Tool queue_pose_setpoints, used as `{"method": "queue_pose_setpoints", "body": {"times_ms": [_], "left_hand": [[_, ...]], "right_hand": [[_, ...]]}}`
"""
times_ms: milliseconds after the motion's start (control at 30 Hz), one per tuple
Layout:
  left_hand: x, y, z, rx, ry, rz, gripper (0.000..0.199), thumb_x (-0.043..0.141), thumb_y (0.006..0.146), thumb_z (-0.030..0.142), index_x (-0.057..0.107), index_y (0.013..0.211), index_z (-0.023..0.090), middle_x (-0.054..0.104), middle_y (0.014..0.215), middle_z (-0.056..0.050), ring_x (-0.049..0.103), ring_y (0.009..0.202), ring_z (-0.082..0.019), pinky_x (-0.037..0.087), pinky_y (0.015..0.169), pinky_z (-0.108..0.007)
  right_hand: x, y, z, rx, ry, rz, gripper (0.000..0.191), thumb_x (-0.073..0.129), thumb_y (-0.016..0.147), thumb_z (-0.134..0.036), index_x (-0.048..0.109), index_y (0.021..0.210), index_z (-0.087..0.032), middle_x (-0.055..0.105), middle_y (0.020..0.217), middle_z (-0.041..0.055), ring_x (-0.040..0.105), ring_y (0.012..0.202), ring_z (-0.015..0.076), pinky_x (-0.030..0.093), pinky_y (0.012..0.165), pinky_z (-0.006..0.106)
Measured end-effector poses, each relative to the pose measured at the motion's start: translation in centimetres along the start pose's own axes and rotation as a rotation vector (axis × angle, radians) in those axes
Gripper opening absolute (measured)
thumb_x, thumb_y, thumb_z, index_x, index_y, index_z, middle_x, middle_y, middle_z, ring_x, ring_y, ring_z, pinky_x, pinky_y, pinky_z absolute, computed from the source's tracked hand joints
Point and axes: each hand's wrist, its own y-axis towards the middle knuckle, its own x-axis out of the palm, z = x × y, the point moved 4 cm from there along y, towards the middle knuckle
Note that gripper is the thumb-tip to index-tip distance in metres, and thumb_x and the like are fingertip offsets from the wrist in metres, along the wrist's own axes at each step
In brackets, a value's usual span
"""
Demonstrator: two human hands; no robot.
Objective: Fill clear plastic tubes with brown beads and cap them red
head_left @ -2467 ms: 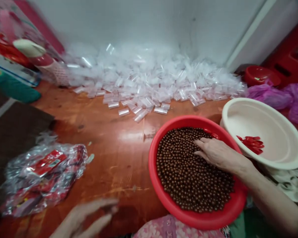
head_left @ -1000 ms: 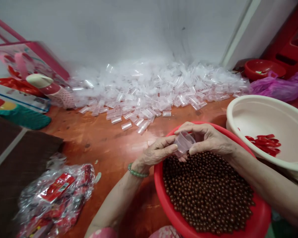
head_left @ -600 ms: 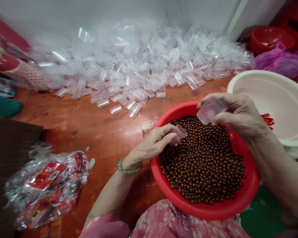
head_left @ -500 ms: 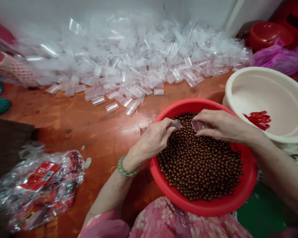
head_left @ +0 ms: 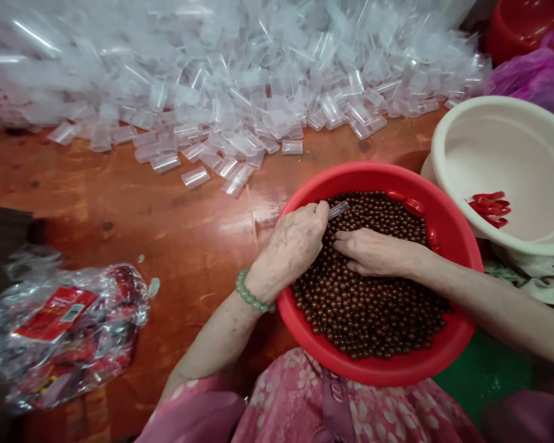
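A red basin (head_left: 466,246) full of small shiny brown balls (head_left: 373,320) rests against a pink flowered garment. Over its left side, my left hand (head_left: 295,237) is closed on a small clear plastic sleeve (head_left: 338,210), whose end pokes out past the fingers. My right hand (head_left: 373,251) lies low over the balls, just right of the left one, fingers drawn together and tips down among the balls. What those fingers hold, if anything, is hidden. Several red plastic pieces (head_left: 413,206) lie inside the basin's far right edge.
A heap of clear plastic sleeves (head_left: 240,111) spreads along the back of the wooden surface (head_left: 189,240). Beyond the red basin at right stands a white basin (head_left: 526,160) with red strips (head_left: 489,208). A clear bag of red packets (head_left: 69,332) lies at left, a purple bag (head_left: 530,77) back right.
My right hand has moved left and down into the balls; the clear sleeve it held no longer shows there. My left hand has turned its sleeve. The view has tilted down.
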Motion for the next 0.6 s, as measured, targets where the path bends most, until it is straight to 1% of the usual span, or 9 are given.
{"method": "queue_pose_setpoints", "body": {"times_ms": [100, 200, 267, 300, 367, 433, 467, 533, 600], "left_hand": [[0.1, 0.1, -0.2, -0.016, -0.051, 0.019, 0.025, 0.037, 0.093, 0.004, 0.059, 0.102, 0.013, 0.069, 0.091, -0.009, 0.067, 0.08, -0.02, 0.052, 0.071, -0.029], [0.2, 0.2, -0.8, -0.005, -0.19, 0.113, 0.03, 0.037, 0.091, 0.005, 0.062, 0.105, 0.012, 0.071, 0.096, -0.011, 0.068, 0.086, -0.022, 0.055, 0.079, -0.033], [0.1, 0.2, -1.4, 0.013, -0.378, 0.209, 0.031, 0.038, 0.092, 0.008, 0.063, 0.111, 0.012, 0.073, 0.1, -0.011, 0.07, 0.091, -0.021, 0.056, 0.085, -0.035], [0.0, 0.1, -1.8, 0.009, -0.51, 0.251, 0.031, 0.039, 0.094, 0.011, 0.063, 0.114, 0.012, 0.073, 0.103, -0.01, 0.07, 0.093, -0.02, 0.057, 0.087, -0.035], [-0.2, -0.4, -2.3, -0.011, -0.825, 0.28, 0.031, 0.041, 0.098, 0.02, 0.063, 0.119, 0.013, 0.074, 0.109, -0.011, 0.071, 0.096, -0.019, 0.057, 0.09, -0.034], [-0.3, -1.2, -2.3, -0.035, -1.112, 0.232, 0.032, 0.044, 0.1, 0.028, 0.062, 0.124, 0.015, 0.071, 0.121, -0.012, 0.07, 0.107, -0.02, 0.056, 0.096, -0.035], [-0.3, -1.8, -2.0, -0.041, -1.213, 0.19, 0.033, 0.047, 0.1, 0.03, 0.061, 0.127, 0.016, 0.068, 0.128, -0.012, 0.067, 0.115, -0.021, 0.054, 0.101, -0.036], [-0.3, -3.0, -1.2, -0.036, -1.354, 0.102, 0.039, 0.053, 0.098, 0.029, 0.055, 0.136, 0.02, 0.06, 0.143, -0.011, 0.058, 0.131, -0.023, 0.047, 0.111, -0.038], [-0.1, -4.1, -0.4, -0.031, -1.458, 0.035, 0.048, 0.057, 0.096, 0.028, 0.049, 0.143, 0.024, 0.051, 0.153, -0.009, 0.048, 0.141, -0.025, 0.04, 0.118, -0.04]], "right_hand": [[-0.2, 0.2, -0.3, -0.107, 0.354, 0.109, 0.023, 0.064, 0.082, -0.008, 0.069, 0.104, -0.011, 0.069, 0.1, 0.0086, 0.063, 0.089, 0.0194, 0.051, 0.082, 0.03], [-0.7, -0.1, -0.2, -0.164, 0.713, 0.203, 0.033, 0.075, 0.081, -0.022, 0.069, 0.113, -0.014, 0.065, 0.09, 0.0014, 0.057, 0.075, 0.0132, 0.048, 0.071, 0.025], [-1.1, -0.7, 0.0, -0.193, 0.89, 0.234, 0.042, 0.08, 0.079, -0.032, 0.069, 0.116, -0.015, 0.061, 0.086, -0.0016, 0.052, 0.069, 0.0104, 0.045, 0.066, 0.023], [-1.4, -1.0, 0.1, -0.199, 0.943, 0.243, 0.045, 0.08, 0.079, -0.035, 0.069, 0.117, -0.016, 0.061, 0.086, -0.0021, 0.051, 0.068, 0.0099, 0.045, 0.065, 0.022], [-1.9, -1.7, 0.4, -0.192, 0.978, 0.25, 0.047, 0.08, 0.079, -0.037, 0.069, 0.12, -0.018, 0.062, 0.089, -0.0016, 0.052, 0.07, 0.0104, 0.045, 0.068, 0.023], [-2.3, -2.2, 0.7, -0.177, 0.952, 0.267, 0.045, 0.079, 0.08, -0.038, 0.07, 0.12, -0.019, 0.062, 0.087, -0.0015, 0.052, 0.072, 0.0112, 0.045, 0.069, 0.024], [-2.5, -2.4, 0.8, -0.174, 0.937, 0.276, 0.044, 0.079, 0.08, -0.038, 0.07, 0.119, -0.018, 0.061, 0.085, -0.0016, 0.052, 0.072, 0.0115, 0.045, 0.069, 0.025], [-2.8, -2.6, 1.1, -0.174, 0.927, 0.289, 0.043, 0.079, 0.08, -0.039, 0.071, 0.118, -0.018, 0.062, 0.089, -0.0005, 0.053, 0.074, 0.0119, 0.046, 0.071, 0.026], [-2.8, -2.7, 1.2, -0.174, 0.935, 0.297, 0.045, 0.079, 0.08, -0.041, 0.071, 0.118, -0.018, 0.063, 0.096, 0.0014, 0.055, 0.076, 0.0124, 0.047, 0.073, 0.027]]}}
